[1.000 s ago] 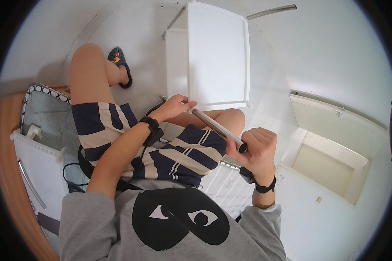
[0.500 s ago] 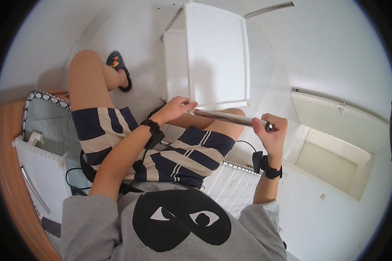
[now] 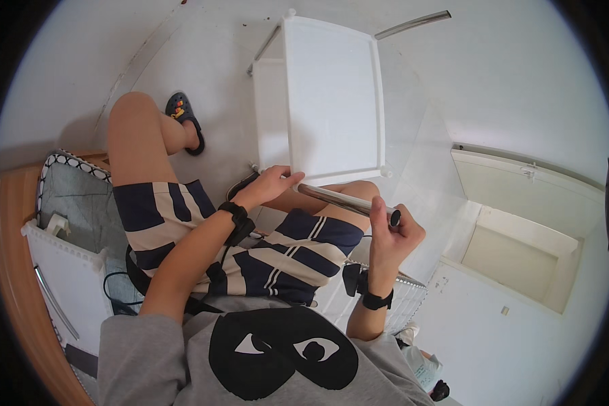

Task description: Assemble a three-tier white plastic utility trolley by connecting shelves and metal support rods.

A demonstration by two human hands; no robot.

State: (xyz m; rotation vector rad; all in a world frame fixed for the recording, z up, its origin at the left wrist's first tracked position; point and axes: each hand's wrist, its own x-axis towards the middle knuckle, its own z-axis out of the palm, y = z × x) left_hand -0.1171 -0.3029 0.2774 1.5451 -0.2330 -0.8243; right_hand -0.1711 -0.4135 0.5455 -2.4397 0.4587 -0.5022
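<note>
A white plastic rack stands between my knees, its top panel (image 3: 335, 95) facing me and a second white panel (image 3: 272, 115) behind it, partly hidden. From its near left corner a shiny metal tube (image 3: 345, 200) slants to the right. My right hand (image 3: 398, 233) is wrapped round the tube's free end, where the dark hollow opening shows. At that same corner, my left hand (image 3: 271, 186) grips the panel's edge, thumb near the tube's joint. Another metal tube (image 3: 413, 26) sticks out from the panel's far right corner.
To the left, a grey fabric box (image 3: 74, 196) with a patterned rim stands beside a loose white panel (image 3: 64, 264) and a wooden surface (image 3: 17, 271). A white hatch door (image 3: 521, 169) hangs at right. My foot wears a dark clog (image 3: 179, 108).
My right hand has moved left and down along with the tube's end, its fingers re-set around it. The left hand stays at the rack's corner. The view has shifted slightly.
</note>
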